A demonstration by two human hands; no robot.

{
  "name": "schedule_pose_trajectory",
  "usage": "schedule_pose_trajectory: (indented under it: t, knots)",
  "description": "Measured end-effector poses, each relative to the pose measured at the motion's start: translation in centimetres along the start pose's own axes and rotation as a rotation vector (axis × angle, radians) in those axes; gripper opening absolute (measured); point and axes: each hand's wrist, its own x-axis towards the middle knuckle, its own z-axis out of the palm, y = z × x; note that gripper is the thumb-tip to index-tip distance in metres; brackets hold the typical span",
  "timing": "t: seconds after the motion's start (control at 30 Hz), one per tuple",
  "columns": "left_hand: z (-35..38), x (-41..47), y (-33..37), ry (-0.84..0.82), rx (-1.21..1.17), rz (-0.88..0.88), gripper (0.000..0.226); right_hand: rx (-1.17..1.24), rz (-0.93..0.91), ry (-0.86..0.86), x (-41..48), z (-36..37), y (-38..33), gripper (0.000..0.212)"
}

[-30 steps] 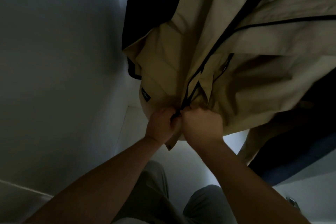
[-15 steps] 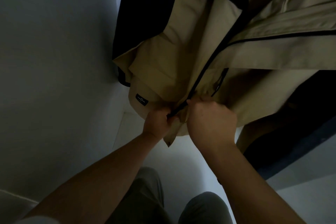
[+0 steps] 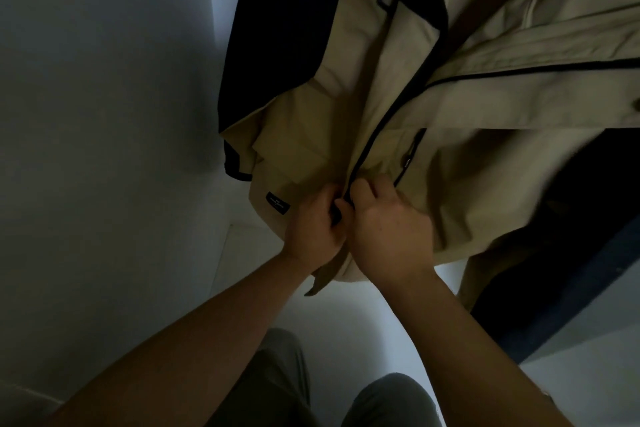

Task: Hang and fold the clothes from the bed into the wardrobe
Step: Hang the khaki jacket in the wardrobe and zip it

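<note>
A beige jacket (image 3: pixel 467 184) with black trim and a black front zipper hangs in front of me, its hem at hand height. My left hand (image 3: pixel 317 229) pinches the left side of the zipper's bottom end. My right hand (image 3: pixel 389 229) grips the right side of the hem right beside it, knuckles touching the left hand. A small dark label (image 3: pixel 277 207) sits on the hem to the left of my hands. The zipper's slider is hidden between my fingers.
A white wall (image 3: pixel 104 149) stands close on the left. A dark garment (image 3: pixel 287 45) hangs behind the jacket on the left, and another dark garment (image 3: pixel 554 270) hangs at the right. White floor (image 3: pixel 346 329) and my knees lie below.
My hands have moved closer together at the zipper's bottom end. The jacket's hem has shifted slightly in the view; both hands have kept their hold.
</note>
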Motion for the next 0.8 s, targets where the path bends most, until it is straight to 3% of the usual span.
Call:
schedule_pose_trajectory:
  t: [0.07,0.2,0.33,0.5,0.8]
  knots:
    - [0.1,0.1,0.0,0.005,-0.004,0.007,0.017,0.011,0.015,-0.015,0.2,-0.2,0.3,0.023]
    - [-0.2,0.3,0.5,0.002,-0.049,0.032,0.045,0.001,0.072,-0.087,0.4,-0.3,1.0,0.013]
    - [-0.3,0.3,-0.3,-0.023,-0.085,-0.012,0.027,0.156,0.158,-0.088,0.2,0.0,1.6,0.018]
    - [-0.5,0.6,-1.4,0.055,-0.044,0.027,0.028,0.557,0.442,0.011,-1.0,1.1,3.9,0.029]
    - [-0.6,0.5,-1.2,0.036,-0.001,0.055,0.032,0.355,0.449,0.067,0.0,1.7,3.6,0.036]
